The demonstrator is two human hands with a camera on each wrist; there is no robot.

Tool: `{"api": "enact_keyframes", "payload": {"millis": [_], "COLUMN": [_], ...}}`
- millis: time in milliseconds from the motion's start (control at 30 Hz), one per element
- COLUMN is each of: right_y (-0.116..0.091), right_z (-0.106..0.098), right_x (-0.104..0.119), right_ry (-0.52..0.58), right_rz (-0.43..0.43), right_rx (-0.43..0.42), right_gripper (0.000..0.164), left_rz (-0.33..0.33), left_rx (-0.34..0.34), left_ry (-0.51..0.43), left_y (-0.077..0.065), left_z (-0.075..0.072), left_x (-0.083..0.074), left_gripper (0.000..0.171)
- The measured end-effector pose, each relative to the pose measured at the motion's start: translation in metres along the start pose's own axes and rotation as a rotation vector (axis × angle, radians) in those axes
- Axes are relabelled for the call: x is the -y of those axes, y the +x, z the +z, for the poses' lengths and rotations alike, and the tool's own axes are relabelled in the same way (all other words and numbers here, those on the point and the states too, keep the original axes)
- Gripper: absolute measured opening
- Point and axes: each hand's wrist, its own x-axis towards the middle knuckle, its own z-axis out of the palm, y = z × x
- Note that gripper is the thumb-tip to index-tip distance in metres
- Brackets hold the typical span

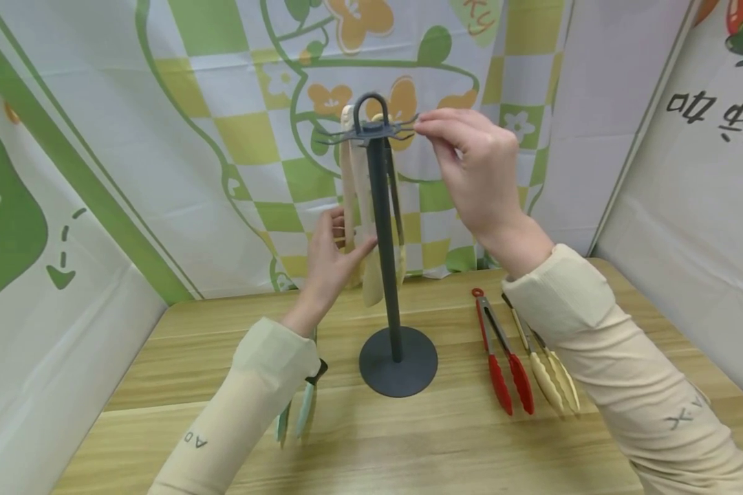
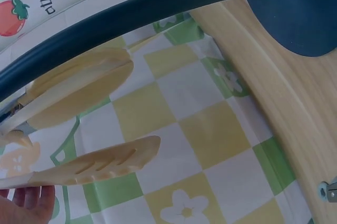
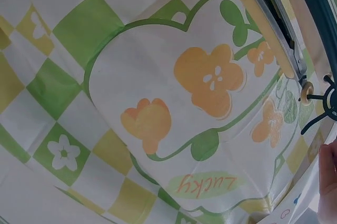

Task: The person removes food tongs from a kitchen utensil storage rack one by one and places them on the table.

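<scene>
A dark rack [image 1: 386,261] with a round base, one post and a ring of hooks stands on the table. Beige tongs [image 1: 349,161] hang on its left side; one arm is slotted [image 2: 113,162]. My left hand [image 1: 333,258] curls its fingers around that arm, with the thumb stretched towards the post. My right hand [image 1: 473,155] is raised at the right, pinching the tip of a hook [image 1: 406,126] between thumb and fingers. Yellow tongs with metal inside [image 3: 271,23] hang from a hook behind the post.
Red tongs [image 1: 501,357] and cream tongs [image 1: 547,364] lie on the table [image 1: 458,447] to the right. Mint tongs [image 1: 306,409] lie at the left, partly under my left sleeve. A checked, printed cloth [image 1: 241,137] hangs close behind the rack.
</scene>
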Motion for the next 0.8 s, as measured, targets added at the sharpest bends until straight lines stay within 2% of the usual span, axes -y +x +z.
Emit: {"api": "enact_keyframes", "payload": {"millis": [200,367,567,800], "right_y": [0.0,0.002,0.005,0.004], "right_z": [-0.002,-0.004,-0.007,-0.005], "right_x": [0.001,0.006,0.015,0.019], "right_ry": [-0.01,0.012,0.019,0.015], "right_rz": [0.015,0.024,-0.006,-0.055], "right_rx": [0.011,-0.024,-0.018,-0.001], "right_gripper": [0.016,0.013,0.015,0.009], "left_rz": [0.022,0.042,0.068,0.096], "left_rx": [-0.04,-0.064,-0.097,-0.14], "left_ry": [0.052,0.083,0.127,0.192], "left_y": [-0.004,-0.006,-0.009,-0.014], "left_z": [0.001,0.002,0.002,-0.001], "left_x": [-0.003,-0.005,-0.006,-0.008], "left_gripper": [0.055,0.053,0.053,0.053]}}
